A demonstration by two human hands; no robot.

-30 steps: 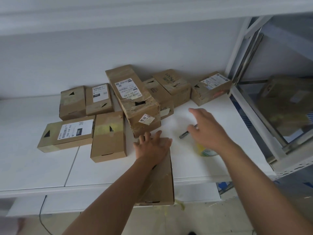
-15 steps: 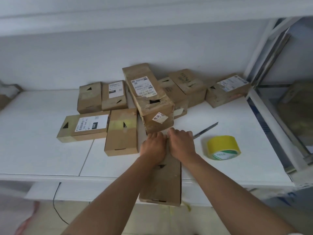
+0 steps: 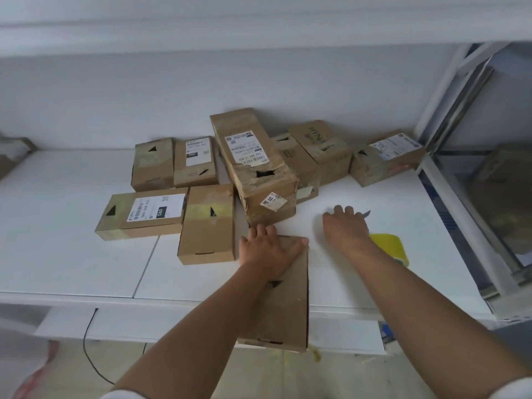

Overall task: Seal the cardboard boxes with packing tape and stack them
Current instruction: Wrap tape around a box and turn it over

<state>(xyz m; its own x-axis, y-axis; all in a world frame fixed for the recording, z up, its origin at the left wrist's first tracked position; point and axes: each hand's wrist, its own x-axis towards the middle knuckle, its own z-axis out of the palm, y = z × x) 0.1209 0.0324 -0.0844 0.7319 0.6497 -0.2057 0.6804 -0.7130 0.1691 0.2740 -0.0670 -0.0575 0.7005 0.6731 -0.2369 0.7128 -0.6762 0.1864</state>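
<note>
Nearest, a flat brown cardboard box (image 3: 290, 300) is laid lengthwise over the front edge of the white table (image 3: 72, 254), its near end overhanging. The left hand (image 3: 269, 251) is pressed flat on the box's far end, fingers spread and straight, thumb at the box's right corner; nothing is gripped. The right hand (image 3: 345, 228) is set palm-down on the table to the right, fingers loosely bent over a thin grey blade-like tool (image 3: 366, 213), of which only the tip is seen; whether it is gripped cannot be told. A yellow roll of packing tape (image 3: 393, 247) is partly hidden under the right wrist. Behind the hands, a cluster of brown cardboard boxes is spread: a tall torn box with a white shipping label (image 3: 256, 168) stacked in the middle, a labelled flat box (image 3: 144, 216) and a plain taped box (image 3: 207, 226) at left. A metal shelving frame (image 3: 460, 197) is seen at the right.
</note>
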